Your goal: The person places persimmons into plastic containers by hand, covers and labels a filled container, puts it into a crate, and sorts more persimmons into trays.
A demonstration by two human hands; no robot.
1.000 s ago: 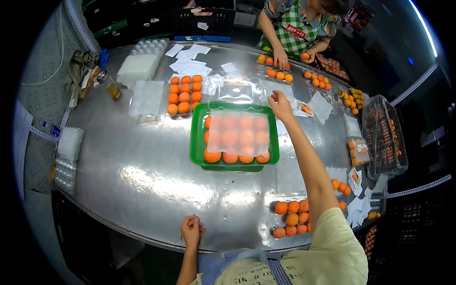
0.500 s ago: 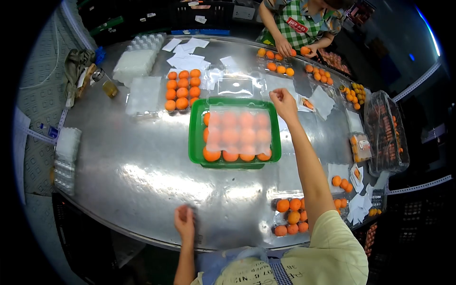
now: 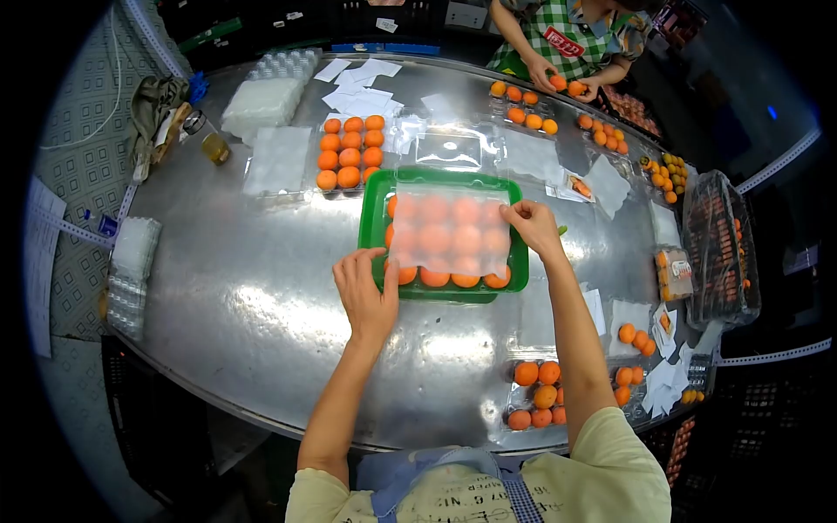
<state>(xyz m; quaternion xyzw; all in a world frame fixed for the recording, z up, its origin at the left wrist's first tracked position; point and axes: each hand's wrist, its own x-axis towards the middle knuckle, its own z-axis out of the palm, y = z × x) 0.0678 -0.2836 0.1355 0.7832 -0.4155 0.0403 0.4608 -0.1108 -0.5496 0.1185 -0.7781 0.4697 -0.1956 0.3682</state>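
Observation:
A green tray (image 3: 373,187) holds a clear plastic clamshell box with rows of orange citrus fruit (image 3: 434,276). A thin translucent white sheet (image 3: 451,235) lies over most of the fruit, and the box's clear lid (image 3: 449,150) is folded back beyond the tray. My right hand (image 3: 535,228) is at the sheet's upper right edge, thumb and fingertips closed on it. At the tray's left rim is my left hand (image 3: 366,295), its fingers apart and its thumb close to the sheet's lower left corner; whether it touches the sheet is unclear.
Another filled box of fruit (image 3: 350,155) stands beyond the tray, by scattered white papers (image 3: 362,91). Stacked clear boxes (image 3: 266,100) and a glass jar (image 3: 214,146) are at left. Across the table, a co-worker's hands (image 3: 547,71) handle fruit. More fruit boxes (image 3: 542,397) line the right.
My left hand has moved up from the table's near edge to the tray's left side. My right hand has come down from beyond the tray's upper right corner to the sheet's edge.

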